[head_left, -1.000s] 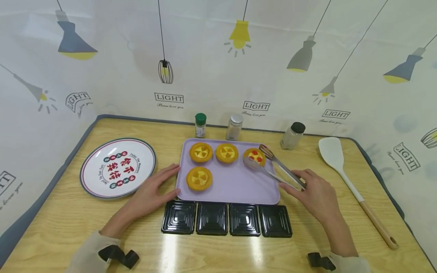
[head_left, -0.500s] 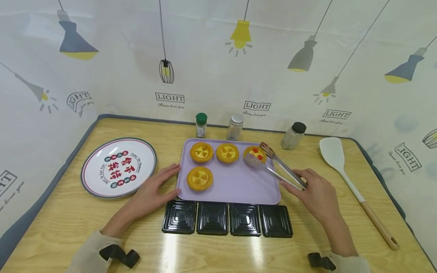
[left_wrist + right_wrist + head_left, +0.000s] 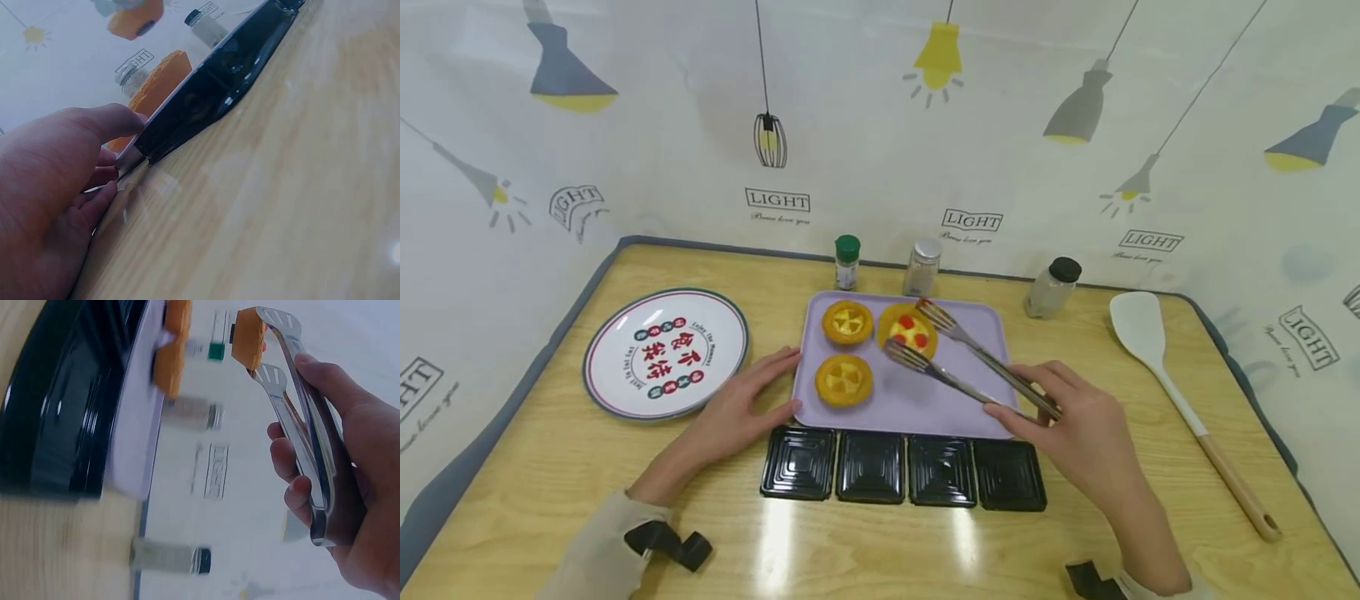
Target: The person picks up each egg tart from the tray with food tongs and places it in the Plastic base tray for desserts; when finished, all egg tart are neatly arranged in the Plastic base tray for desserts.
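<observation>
My right hand (image 3: 1078, 425) grips metal tongs (image 3: 977, 346) with slotted ends. The tongs hold a tart with red dots (image 3: 908, 331) raised above the lilac tray (image 3: 940, 400); the right wrist view shows this tart (image 3: 248, 337) tilted between the tong ends. Two tarts with yellow tops, one at the back (image 3: 847, 322) and one nearer the front (image 3: 844, 381), sit on the tray's left side. The raised tart hides the spot behind it. My left hand (image 3: 741, 408) touches the tray's left edge with spread fingers; in the left wrist view the thumb (image 3: 115, 120) meets the rim.
Several black square plastic trays (image 3: 870, 467) line the tray's front edge. A printed white plate (image 3: 666, 354) lies left. Behind stand a green-capped jar (image 3: 847, 262), a silver-capped jar (image 3: 922, 268) and a black-capped jar (image 3: 1052, 288). A white spatula (image 3: 1157, 358) lies right.
My right hand has lifted the red-dotted tart with the tongs and moved it left, from the tray's back right corner. My left hand stays at the tray's edge. The head view has tilted slightly down.
</observation>
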A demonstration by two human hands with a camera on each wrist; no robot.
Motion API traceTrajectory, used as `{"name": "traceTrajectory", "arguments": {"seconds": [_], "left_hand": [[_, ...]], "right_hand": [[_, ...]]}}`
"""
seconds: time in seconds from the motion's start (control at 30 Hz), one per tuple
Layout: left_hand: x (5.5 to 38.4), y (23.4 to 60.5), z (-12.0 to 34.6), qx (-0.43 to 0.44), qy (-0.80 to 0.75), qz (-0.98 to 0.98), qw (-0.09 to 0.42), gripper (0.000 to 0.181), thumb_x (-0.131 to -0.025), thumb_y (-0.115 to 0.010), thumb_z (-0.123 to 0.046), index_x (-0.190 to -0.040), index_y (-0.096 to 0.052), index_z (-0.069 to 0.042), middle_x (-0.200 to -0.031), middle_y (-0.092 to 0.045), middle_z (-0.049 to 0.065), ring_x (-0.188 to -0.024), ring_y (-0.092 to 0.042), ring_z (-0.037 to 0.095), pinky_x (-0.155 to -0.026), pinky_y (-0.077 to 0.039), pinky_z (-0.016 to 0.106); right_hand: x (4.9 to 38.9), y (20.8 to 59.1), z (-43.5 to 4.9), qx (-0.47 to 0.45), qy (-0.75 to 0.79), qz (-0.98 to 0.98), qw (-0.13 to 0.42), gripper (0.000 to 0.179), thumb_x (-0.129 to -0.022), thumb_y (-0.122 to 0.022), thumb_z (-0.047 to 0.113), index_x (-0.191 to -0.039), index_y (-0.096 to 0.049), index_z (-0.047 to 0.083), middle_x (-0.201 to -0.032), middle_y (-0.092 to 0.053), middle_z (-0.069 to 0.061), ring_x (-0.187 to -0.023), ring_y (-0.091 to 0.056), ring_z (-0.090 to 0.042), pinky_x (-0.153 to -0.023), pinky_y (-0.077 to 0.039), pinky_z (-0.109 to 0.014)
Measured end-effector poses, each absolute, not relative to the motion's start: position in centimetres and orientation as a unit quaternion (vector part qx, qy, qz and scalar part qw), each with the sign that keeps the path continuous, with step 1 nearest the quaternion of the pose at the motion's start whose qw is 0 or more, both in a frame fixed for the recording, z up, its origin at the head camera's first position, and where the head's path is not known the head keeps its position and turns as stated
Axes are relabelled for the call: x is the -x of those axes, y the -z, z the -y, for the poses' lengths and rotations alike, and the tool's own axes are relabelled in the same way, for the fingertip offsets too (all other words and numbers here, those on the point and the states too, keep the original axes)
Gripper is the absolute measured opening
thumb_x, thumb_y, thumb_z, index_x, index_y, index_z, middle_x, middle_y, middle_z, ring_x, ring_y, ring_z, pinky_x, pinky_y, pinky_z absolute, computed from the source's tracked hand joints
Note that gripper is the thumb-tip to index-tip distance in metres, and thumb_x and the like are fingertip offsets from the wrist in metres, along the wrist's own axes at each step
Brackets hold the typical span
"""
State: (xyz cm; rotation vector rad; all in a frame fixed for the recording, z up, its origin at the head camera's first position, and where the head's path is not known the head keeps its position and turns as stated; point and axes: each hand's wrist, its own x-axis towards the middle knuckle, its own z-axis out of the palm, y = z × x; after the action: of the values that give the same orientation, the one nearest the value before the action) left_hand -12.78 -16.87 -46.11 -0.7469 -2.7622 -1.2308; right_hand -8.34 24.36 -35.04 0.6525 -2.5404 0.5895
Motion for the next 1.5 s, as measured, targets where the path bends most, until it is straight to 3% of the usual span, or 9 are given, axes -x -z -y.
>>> {"name": "traceTrajectory", "arguments": {"seconds": [0.43,0.67,1.23,1.5], "left_hand": [[13.3,46.1,16.6,0.252,0.396,0.883,0.016,0.066,-0.092,-0.069,-0.038,-0.148,-0.044,-0.014,-0.155,-0.035,0.006,-0.142,-0.031,0.027,-0.114,-0.025,0.052],[13.5,46.0,16.6,0.25,0.397,0.883,0.016,0.067,-0.092,-0.068,-0.041,-0.148,-0.044,-0.015,-0.156,-0.034,0.006,-0.142,-0.03,0.027,-0.114,-0.024,0.053],[13.1,45.9,16.8,0.244,0.404,0.882,0.005,0.066,-0.092,-0.069,-0.038,-0.148,-0.044,-0.015,-0.156,-0.034,0.006,-0.142,-0.029,0.026,-0.114,-0.024,0.053],[12.9,46.1,17.0,0.241,0.403,0.883,0.007,0.065,-0.092,-0.069,-0.039,-0.148,-0.045,-0.014,-0.155,-0.035,0.006,-0.142,-0.03,0.027,-0.114,-0.024,0.053]], "right_hand": [[6.1,36.6,-18.3,-0.382,-0.236,0.883,0.137,0.043,-0.079,-0.078,0.05,-0.109,-0.072,0.019,-0.094,-0.061,0.016,-0.055,-0.043,0.009,-0.048,-0.037,-0.01],[6.0,37.3,-17.6,-0.386,-0.214,0.893,0.086,0.043,-0.081,-0.075,0.054,-0.107,-0.072,0.02,-0.093,-0.062,0.015,-0.052,-0.038,0.013,-0.044,-0.031,-0.008],[5.9,37.8,-17.5,-0.368,-0.224,0.9,0.07,0.05,-0.079,-0.074,0.059,-0.113,-0.071,0.022,-0.097,-0.062,0.016,-0.052,-0.039,0.011,-0.045,-0.033,-0.01],[6.3,36.6,-18.3,-0.323,-0.269,0.9,0.119,0.055,-0.074,-0.08,0.055,-0.117,-0.069,0.021,-0.098,-0.059,0.019,-0.055,-0.046,0.007,-0.047,-0.038,-0.011]]}}
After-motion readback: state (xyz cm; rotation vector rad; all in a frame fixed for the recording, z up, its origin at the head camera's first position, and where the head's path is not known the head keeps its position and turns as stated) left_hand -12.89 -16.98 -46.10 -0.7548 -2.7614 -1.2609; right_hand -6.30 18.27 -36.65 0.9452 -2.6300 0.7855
